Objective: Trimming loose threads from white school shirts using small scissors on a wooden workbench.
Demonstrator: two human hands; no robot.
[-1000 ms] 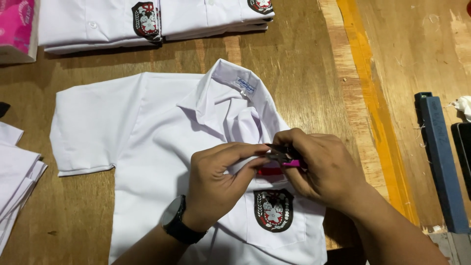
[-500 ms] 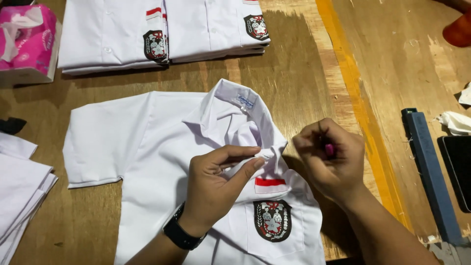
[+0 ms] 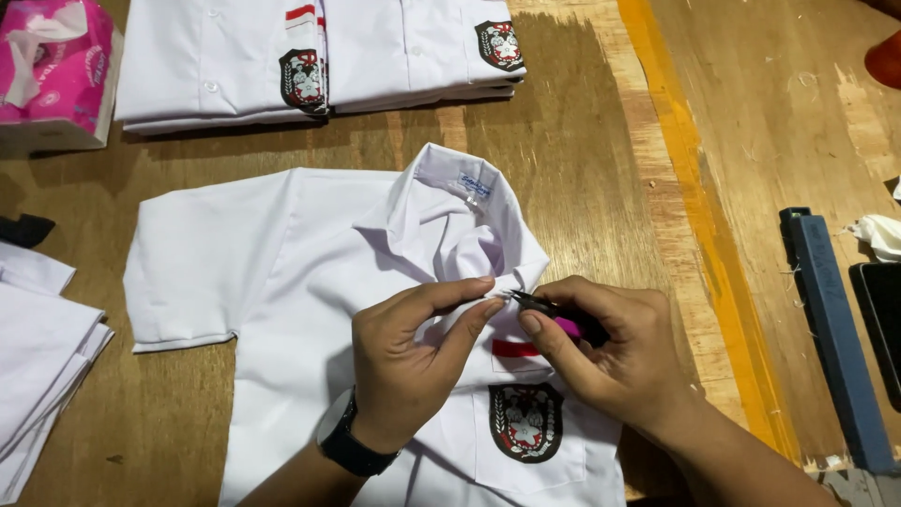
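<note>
A white shirt (image 3: 282, 282) with a crest badge (image 3: 526, 422) on its pocket lies spread flat near the front edge of the wooden counter (image 3: 582, 122), collar toward the far edge; the left hand (image 3: 413, 361), a dark watch (image 3: 352, 441) on its wrist, pinches a fold of the fabric just below the collar; the right hand (image 3: 610, 357) grips a small pink-handled snipper (image 3: 558, 317), its dark tip touching the pinched cloth; folded white shirts (image 3: 310, 56) lie stacked along the far edge; a pink tissue pack (image 3: 56, 66) sits at the far left corner.
</note>
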